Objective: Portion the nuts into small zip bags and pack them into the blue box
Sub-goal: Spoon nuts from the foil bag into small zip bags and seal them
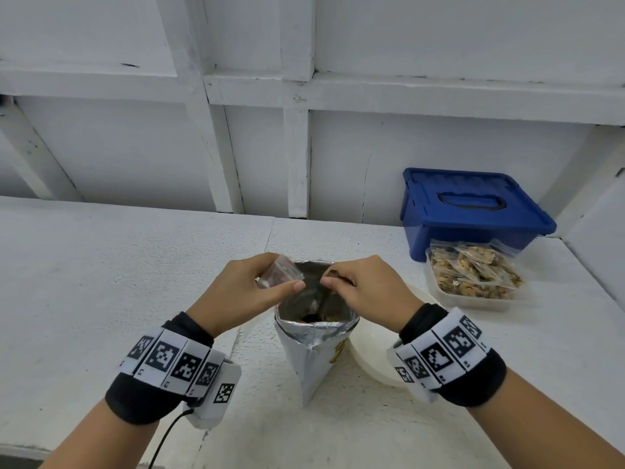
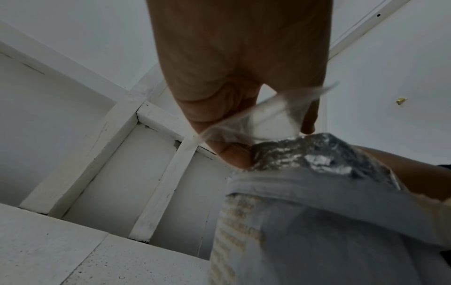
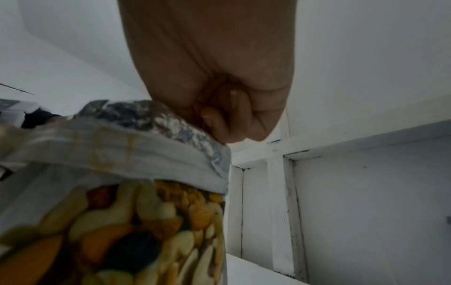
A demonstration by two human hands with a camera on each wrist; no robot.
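- on the white counter (image 1: 101, 299), far left: nothing but bare painted surface, with white wall panels (image 1: 253, 147) behind.
- left hand (image 1: 247, 292), just above the open mouth of the foil pouch: pinching a small clear zip bag (image 1: 280, 274) between thumb and fingertips, bag tilted; seen thin and see-through in the left wrist view (image 2: 246, 123) too.
- wrist bands with black-and-white square markers on both forearms, left (image 1: 176, 363) and right (image 1: 443, 353).
- centre: upright foil pouch (image 1: 313, 336) with its top wide open, silver lining showing, a dark heap of nuts (image 1: 316, 318) low inside; printed nut picture on its outer face in the right wrist view (image 3: 136, 231).
- right hand (image 1: 368, 289), at the right side of the pouch mouth: fingers curled tight with thumb and forefinger closed together over the opening; cannot tell whether anything sits in that pinch.
- pale round bowl (image 1: 375, 363) on the counter just behind and right of the pouch, partly hidden by the right wrist.
- further right: clear plastic tub (image 1: 473, 296) holding filled small bags of nuts (image 1: 473, 269).
- behind it, touching or nearly so: blue box (image 1: 470, 211) with lid on, against the wall.
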